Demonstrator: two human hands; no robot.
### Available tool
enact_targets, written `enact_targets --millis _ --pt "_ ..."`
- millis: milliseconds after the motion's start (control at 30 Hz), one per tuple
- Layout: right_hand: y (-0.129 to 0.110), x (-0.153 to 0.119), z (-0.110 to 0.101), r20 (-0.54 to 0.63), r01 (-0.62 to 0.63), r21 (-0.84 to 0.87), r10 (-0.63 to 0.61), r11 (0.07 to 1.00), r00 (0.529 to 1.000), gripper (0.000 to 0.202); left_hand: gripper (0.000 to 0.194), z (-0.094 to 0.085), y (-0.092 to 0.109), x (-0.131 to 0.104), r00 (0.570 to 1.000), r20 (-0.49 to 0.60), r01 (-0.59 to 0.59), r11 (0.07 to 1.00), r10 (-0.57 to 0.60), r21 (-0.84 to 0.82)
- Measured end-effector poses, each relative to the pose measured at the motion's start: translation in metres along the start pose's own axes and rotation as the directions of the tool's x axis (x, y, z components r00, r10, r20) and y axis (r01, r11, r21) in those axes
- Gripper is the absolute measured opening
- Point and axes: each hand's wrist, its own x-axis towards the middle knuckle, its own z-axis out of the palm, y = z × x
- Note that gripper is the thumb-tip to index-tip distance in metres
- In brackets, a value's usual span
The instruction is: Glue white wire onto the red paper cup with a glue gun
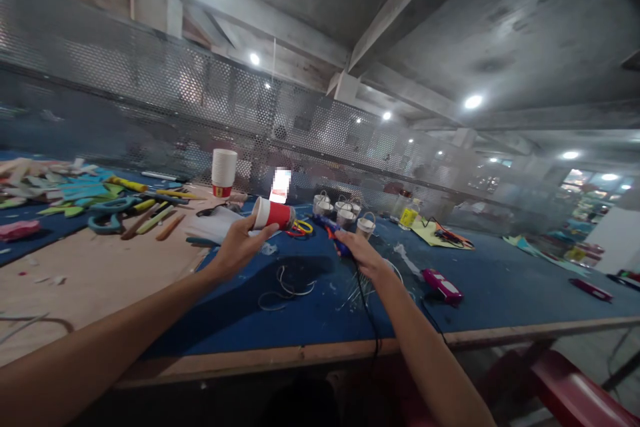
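Note:
My left hand (pixel 241 245) is closed around a red and white paper cup (pixel 277 215), which lies tilted on its side above the blue mat. My right hand (pixel 365 253) grips a blue hot glue gun (pixel 330 223), its nozzle pointing left toward the cup's far end. A black cord (pixel 367 310) hangs from the glue gun over the table edge. Several small cups with wire handles (pixel 346 212) stand just behind the glue gun. Loose pale wire (pixel 287 290) lies on the mat below my hands, and yellow-handled scissors (pixel 304 227) show beyond the cup.
A stack of paper cups (pixel 223 170) stands at the back left. Scissors (pixel 113 213), markers and coloured scraps crowd the left side. Right of my hands lie a magenta box-like object (pixel 443 285) and a yellow-labelled bottle (pixel 409 215). A perforated metal screen (pixel 240 107) runs behind the table.

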Motion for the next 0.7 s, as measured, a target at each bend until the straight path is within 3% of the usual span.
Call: enact_targets --millis 33,67,100,167,233,467,700 --pt "-0.006 -0.003 -0.001 0.011 0.021 0.265 -0.025 0.964 1.000 0.057 0.021 0.001 0.002 -0.001 1.000 -0.002 -0.026 0.999 0.026 0.033" --pt "-0.012 -0.005 -0.001 0.033 0.032 0.510 -0.056 0.859 0.998 0.054 0.022 0.001 0.002 -0.002 1.000 0.001 -0.031 0.998 0.031 0.049" --pt "-0.019 -0.007 0.001 0.039 0.040 0.665 -0.087 0.746 0.995 0.049 0.024 0.002 0.002 -0.003 1.000 0.007 -0.030 0.998 0.029 0.055" --pt "-0.032 -0.010 0.007 0.044 0.042 0.796 -0.127 0.604 0.991 0.041 0.027 0.003 0.001 -0.004 1.000 0.020 -0.006 0.999 0.005 0.041" --pt "-0.044 -0.011 0.017 0.035 0.060 0.812 -0.151 0.580 0.988 0.037 0.028 0.005 -0.001 -0.004 0.999 0.030 0.023 1.000 -0.023 0.018" --pt "-0.059 -0.011 0.063 -0.165 0.257 0.623 -0.197 0.739 0.966 0.039 0.029 0.010 -0.004 -0.006 0.983 0.033 0.184 0.977 -0.182 -0.110" --pt "-0.043 -0.009 0.068 -0.205 0.306 0.518 -0.231 0.799 0.951 0.035 0.026 0.011 -0.017 -0.004 0.975 0.033 0.220 0.959 -0.218 -0.177"
